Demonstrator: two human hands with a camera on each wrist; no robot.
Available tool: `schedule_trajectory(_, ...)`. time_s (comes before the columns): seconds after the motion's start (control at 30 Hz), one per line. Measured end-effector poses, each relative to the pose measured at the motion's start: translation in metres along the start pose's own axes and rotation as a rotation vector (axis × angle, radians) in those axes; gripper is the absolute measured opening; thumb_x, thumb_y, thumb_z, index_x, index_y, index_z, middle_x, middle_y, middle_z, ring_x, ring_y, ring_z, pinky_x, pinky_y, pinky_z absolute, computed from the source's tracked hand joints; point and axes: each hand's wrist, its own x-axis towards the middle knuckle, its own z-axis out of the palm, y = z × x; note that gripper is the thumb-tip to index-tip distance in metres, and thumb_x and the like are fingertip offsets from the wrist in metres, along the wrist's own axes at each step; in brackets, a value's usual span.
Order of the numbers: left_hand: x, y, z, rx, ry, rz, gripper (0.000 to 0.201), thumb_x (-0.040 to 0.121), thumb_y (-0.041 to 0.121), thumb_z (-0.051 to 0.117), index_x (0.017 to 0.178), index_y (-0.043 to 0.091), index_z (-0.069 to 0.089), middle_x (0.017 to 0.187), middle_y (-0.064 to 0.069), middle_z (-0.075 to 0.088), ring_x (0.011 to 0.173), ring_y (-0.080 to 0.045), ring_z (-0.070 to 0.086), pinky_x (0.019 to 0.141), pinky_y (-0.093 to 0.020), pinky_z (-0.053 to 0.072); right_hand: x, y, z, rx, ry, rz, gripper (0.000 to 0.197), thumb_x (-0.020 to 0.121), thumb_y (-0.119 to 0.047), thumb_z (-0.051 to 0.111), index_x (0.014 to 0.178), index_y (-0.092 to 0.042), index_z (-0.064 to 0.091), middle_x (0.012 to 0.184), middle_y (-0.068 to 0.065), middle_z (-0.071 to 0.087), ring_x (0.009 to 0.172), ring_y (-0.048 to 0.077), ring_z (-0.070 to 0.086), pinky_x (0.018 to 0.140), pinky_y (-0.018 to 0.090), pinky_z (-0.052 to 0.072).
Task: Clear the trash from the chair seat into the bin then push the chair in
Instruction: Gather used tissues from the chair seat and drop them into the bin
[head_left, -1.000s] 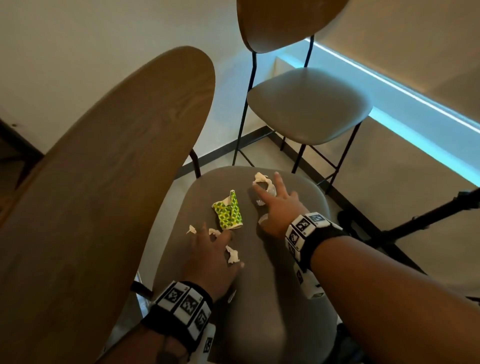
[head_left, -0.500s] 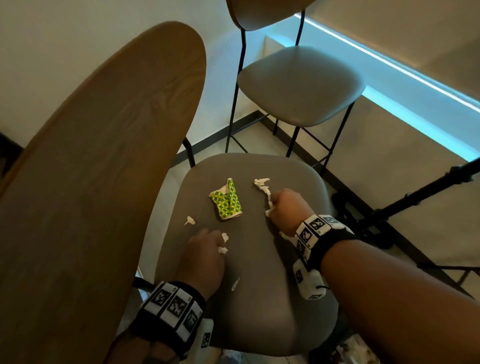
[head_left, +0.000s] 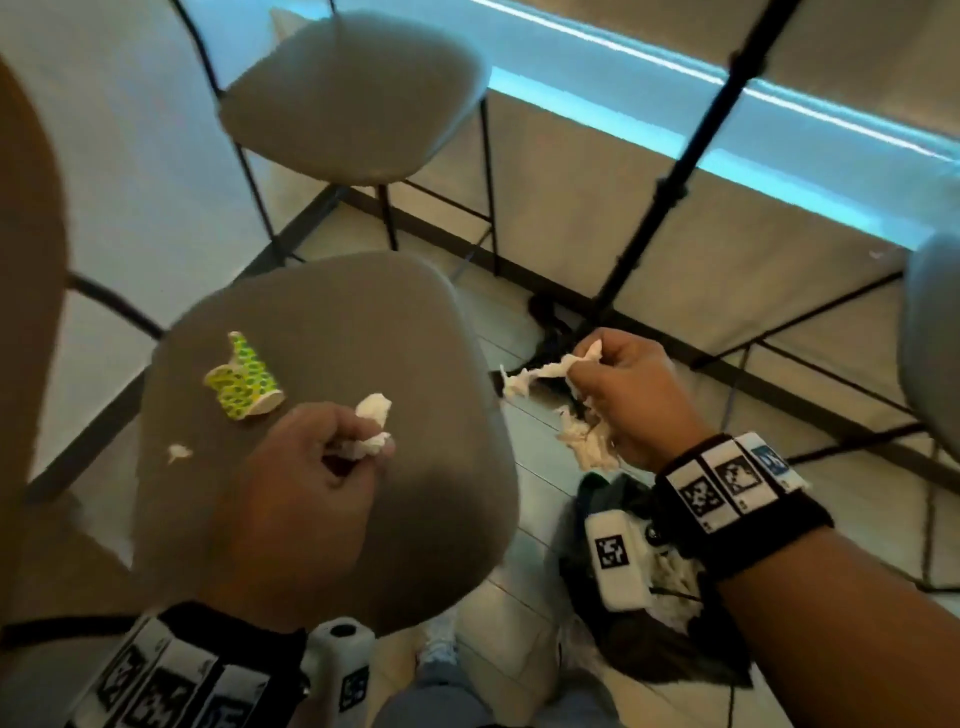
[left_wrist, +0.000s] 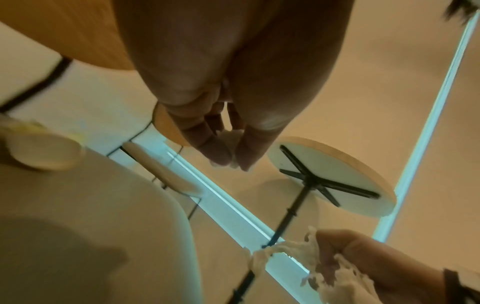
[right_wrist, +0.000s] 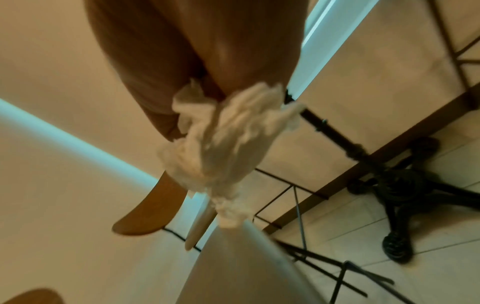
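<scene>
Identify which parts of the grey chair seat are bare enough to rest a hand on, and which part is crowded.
Free: the far half of the grey chair seat, beyond the crumpled green-and-yellow paper cup, and the shadowed near edge. Crowded: the left-middle, where the cup, a small white paper scrap and the left hand gripping white tissue sit close together.

No readable text, brand or number anywhere I look. Only black-and-white square marker codes on my wristbands (head_left: 727, 483) and wrist camera housings (head_left: 613, 553).
</scene>
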Motion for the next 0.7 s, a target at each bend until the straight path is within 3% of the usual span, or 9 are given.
schedule_trajectory(0.03, 0.001, 0.011, 0.013, -0.004, -0.033, 0.022, 0.014, 0.085, 0.024, 0.079, 0.090, 0.027, 0.067, 0.095, 0.007, 0.069, 0.087, -0.008, 0.067, 0.074, -0.023, 0.051, -0.008, 0.011, -0.019, 0.025, 0.021, 0.018, 0.019, 0.085, 0.001, 0.065, 0.074, -0.015, 0.066, 0.059, 0.001, 0.055, 0.048, 0.012, 0.049, 0.044, 0.025, 0.043)
schedule_trajectory(0.1, 0.003, 0.032, 0.046, -0.005, -0.141, 0.052, 0.012, 0.086, 0.025, 0.078, 0.092, 0.026, 0.068, 0.090, 0.010, 0.069, 0.081, -0.005, 0.066, 0.066, -0.014, 0.044, -0.024, 0.039, -0.058, 0.067, 0.071, 0.058, 0.022, 0.082, -0.004, 0.065, 0.069, -0.022, 0.065, 0.060, 0.002, 0.054, 0.048, 0.014, 0.047, 0.044, 0.026, 0.040)
schedule_trajectory(0.23, 0.005, 0.064, 0.133, -0.046, -0.352, 0.095, 0.009, 0.088, 0.029, 0.076, 0.089, 0.025, 0.067, 0.083, 0.013, 0.069, 0.079, 0.007, 0.065, 0.061, -0.005, 0.045, -0.057, 0.103, -0.127, 0.184, 0.254, 0.170, 0.022, 0.080, 0.000, 0.064, 0.070, -0.019, 0.064, 0.059, 0.002, 0.054, 0.047, 0.013, 0.047, 0.044, 0.024, 0.039)
schedule_trajectory(0.3, 0.004, 0.071, 0.185, -0.058, -0.432, 0.115, 0.011, 0.087, 0.030, 0.077, 0.088, 0.025, 0.067, 0.082, 0.011, 0.070, 0.076, -0.001, 0.068, 0.065, -0.014, 0.053, -0.072, 0.139, -0.157, 0.200, 0.351, 0.221, 0.024, 0.083, 0.006, 0.062, 0.071, -0.014, 0.063, 0.057, 0.001, 0.054, 0.049, 0.014, 0.049, 0.048, 0.023, 0.041)
schedule_trajectory(0.37, 0.000, 0.078, 0.240, -0.026, -0.544, 0.124, 0.012, 0.087, 0.029, 0.078, 0.088, 0.023, 0.068, 0.085, 0.008, 0.072, 0.078, -0.005, 0.068, 0.069, -0.016, 0.055, -0.084, 0.180, -0.183, 0.208, 0.430, 0.302, 0.019, 0.083, 0.006, 0.062, 0.074, -0.010, 0.062, 0.063, 0.010, 0.054, 0.058, 0.021, 0.050, 0.057, 0.031, 0.043)
schedule_trajectory(0.43, -0.005, 0.080, 0.292, -0.003, -0.640, 0.122, 0.012, 0.087, 0.028, 0.078, 0.088, 0.022, 0.069, 0.088, 0.003, 0.073, 0.080, -0.010, 0.069, 0.075, -0.024, 0.059, -0.092, 0.226, -0.204, 0.244, 0.487, 0.386, 0.022, 0.082, 0.002, 0.063, 0.069, -0.015, 0.064, 0.066, 0.013, 0.056, 0.063, 0.024, 0.053, 0.061, 0.037, 0.046)
schedule_trajectory(0.5, -0.012, 0.078, 0.343, 0.035, -0.731, 0.104, 0.012, 0.087, 0.028, 0.078, 0.088, 0.021, 0.069, 0.088, 0.002, 0.073, 0.081, -0.015, 0.070, 0.078, -0.034, 0.060, -0.095, 0.275, -0.221, 0.272, 0.543, 0.456, 0.027, 0.082, 0.002, 0.064, 0.063, -0.017, 0.063, 0.059, 0.007, 0.058, 0.056, 0.019, 0.058, 0.058, 0.031, 0.049)
schedule_trajectory(0.6, -0.024, 0.062, 0.415, 0.103, -0.834, 0.052, 0.011, 0.087, 0.028, 0.078, 0.089, 0.021, 0.070, 0.083, 0.003, 0.070, 0.079, -0.016, 0.068, 0.074, -0.032, 0.057, -0.091, 0.343, -0.235, 0.297, 0.581, 0.573, 0.026, 0.083, 0.005, 0.064, 0.064, -0.012, 0.060, 0.052, 0.001, 0.057, 0.048, 0.014, 0.057, 0.050, 0.024, 0.047)
schedule_trajectory(0.7, -0.037, 0.033, 0.477, 0.173, -0.908, -0.019, 0.011, 0.088, 0.028, 0.077, 0.090, 0.021, 0.070, 0.084, 0.004, 0.067, 0.076, -0.013, 0.063, 0.067, -0.028, 0.050, -0.079, 0.409, -0.241, 0.298, 0.599, 0.704, 0.014, 0.070, -0.004, 0.067, 0.063, -0.014, 0.062, 0.062, 0.011, 0.059, 0.062, 0.024, 0.060, 0.060, 0.036, 0.051)
